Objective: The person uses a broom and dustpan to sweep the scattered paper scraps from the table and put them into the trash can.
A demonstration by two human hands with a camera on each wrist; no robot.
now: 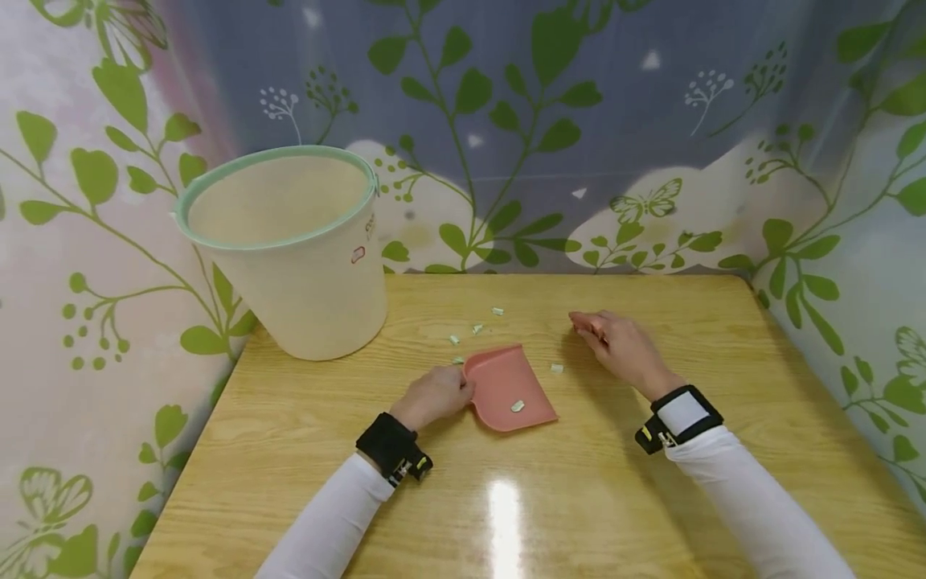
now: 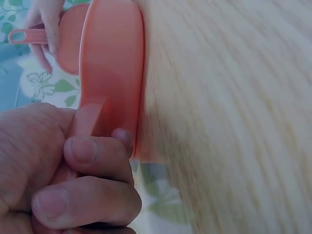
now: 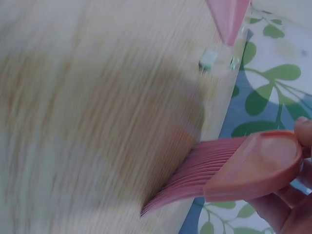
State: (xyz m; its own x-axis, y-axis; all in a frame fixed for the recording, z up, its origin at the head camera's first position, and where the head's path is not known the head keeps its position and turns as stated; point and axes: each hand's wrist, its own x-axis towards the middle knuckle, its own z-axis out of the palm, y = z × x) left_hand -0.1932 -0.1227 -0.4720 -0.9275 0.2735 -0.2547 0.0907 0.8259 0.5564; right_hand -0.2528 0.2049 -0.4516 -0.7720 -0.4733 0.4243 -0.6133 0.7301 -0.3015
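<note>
The left hand (image 1: pixel 434 396) grips the pink dustpan (image 1: pixel 510 390) flat on the bench (image 1: pixel 579 498), mouth toward the scattered scraps (image 1: pixel 473 328), while the right hand's (image 1: pixel 618 347) fingers curl round a small brush (image 3: pixel 229 173), bristles on the wood, presumably to sweep them in.

Both arms wear long white sleeves. The left wrist (image 1: pixel 394 447) carries a black strap, seemingly with a small yellow-marked clip; the right wrist (image 1: pixel 678 416) carries a black band over a white patch.
</note>
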